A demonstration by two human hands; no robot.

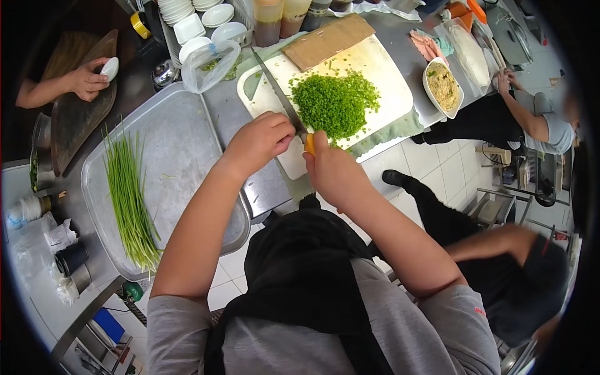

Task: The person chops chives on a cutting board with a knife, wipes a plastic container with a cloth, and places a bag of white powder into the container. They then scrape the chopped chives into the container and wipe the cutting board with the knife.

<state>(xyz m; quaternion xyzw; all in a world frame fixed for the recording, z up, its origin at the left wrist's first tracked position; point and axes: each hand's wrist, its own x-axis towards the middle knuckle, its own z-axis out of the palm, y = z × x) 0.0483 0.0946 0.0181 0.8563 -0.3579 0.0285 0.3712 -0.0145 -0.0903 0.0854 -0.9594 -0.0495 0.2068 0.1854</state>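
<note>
My right hand [334, 172] is wrapped round the yellow handle [309, 144] of a long knife [279, 90], whose blade points up and left over the edge of a white cutting board [390, 81]. Fingers curled, my left hand [262, 139] is beside the blade near the handle; what it holds, if anything, is hidden. A heap of chopped green herbs [334, 103] lies on the board, right of the blade. Behind the heap rests a piece of brown cardboard [328, 42]. Long green stalks [130, 194] lie on a metal tray [181, 125] at the left.
A clear plastic bag [209, 67] and small white dishes [219, 15] are behind the tray. A white bowl of food [442, 87] stands right of the board. At left, a person's hand [90, 79] holds a small white dish. Two other people are at the right.
</note>
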